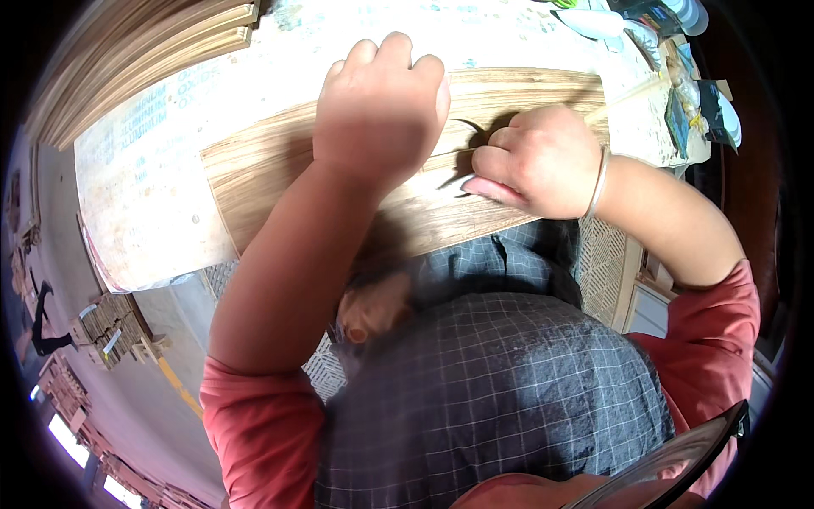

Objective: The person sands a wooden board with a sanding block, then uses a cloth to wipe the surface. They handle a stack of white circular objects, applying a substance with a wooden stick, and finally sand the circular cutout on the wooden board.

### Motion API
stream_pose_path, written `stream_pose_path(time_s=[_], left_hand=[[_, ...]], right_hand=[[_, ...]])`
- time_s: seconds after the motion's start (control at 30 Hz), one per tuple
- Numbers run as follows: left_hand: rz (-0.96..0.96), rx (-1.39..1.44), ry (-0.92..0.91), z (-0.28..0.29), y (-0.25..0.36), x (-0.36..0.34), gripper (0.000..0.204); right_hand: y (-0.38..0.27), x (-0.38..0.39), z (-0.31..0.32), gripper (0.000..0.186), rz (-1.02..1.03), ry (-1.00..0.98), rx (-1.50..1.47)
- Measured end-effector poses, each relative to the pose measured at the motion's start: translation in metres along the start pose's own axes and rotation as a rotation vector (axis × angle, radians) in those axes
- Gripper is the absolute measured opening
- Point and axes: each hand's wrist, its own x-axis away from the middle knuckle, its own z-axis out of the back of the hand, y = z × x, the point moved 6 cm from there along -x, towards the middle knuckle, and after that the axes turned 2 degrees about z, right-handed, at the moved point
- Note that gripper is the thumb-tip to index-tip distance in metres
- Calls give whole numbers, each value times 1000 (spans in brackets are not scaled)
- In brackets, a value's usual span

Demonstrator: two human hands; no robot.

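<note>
A wood-grain plank (263,170) lies across the white-topped table in front of me, with a dark seam running along its length. Over its middle, my left hand (379,110) is curled closed with its back toward me, hiding whatever the fingers hold. My right hand (538,161) is closed low over the plank's right part, the thumb stretched along its near side. Beside those fingers a thin dark curve and a pale sliver show at the seam. I cannot tell if they belong to a held tool or are shadow and glare.
Several long wooden strips (161,59) are stacked at the table's far left. Bottles, a white object (589,23) and small packets (678,119) crowd the far right end. The table top (144,204) has faint printing. A bundle of wood pieces (106,331) sits on the floor at left.
</note>
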Motion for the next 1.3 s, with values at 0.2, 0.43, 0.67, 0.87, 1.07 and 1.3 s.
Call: stream_pose_path(time_s=[0.2, 0.43, 0.67, 0.87, 1.07, 1.3], left_hand=[[33, 13, -32, 2, -4, 2, 4], [10, 18, -14, -3, 1, 0, 11], [-3, -13, -56, 0, 2, 0, 6], [-24, 4, -14, 1, -1, 2, 5], [-7, -21, -25, -2, 4, -2, 6], [-23, 22, 13, 1, 0, 1, 5]], right_hand=[[2, -10, 19, 24, 322, -20, 191], [-6, -3, 2, 26, -114, -2, -57], [-14, 3, -5, 26, -254, 103, -70], [-3, 4, 12, 25, 192, 18, 156], [-8, -1, 1, 30, -176, 163, -46], [-13, 39, -5, 25, -581, 358, -340]])
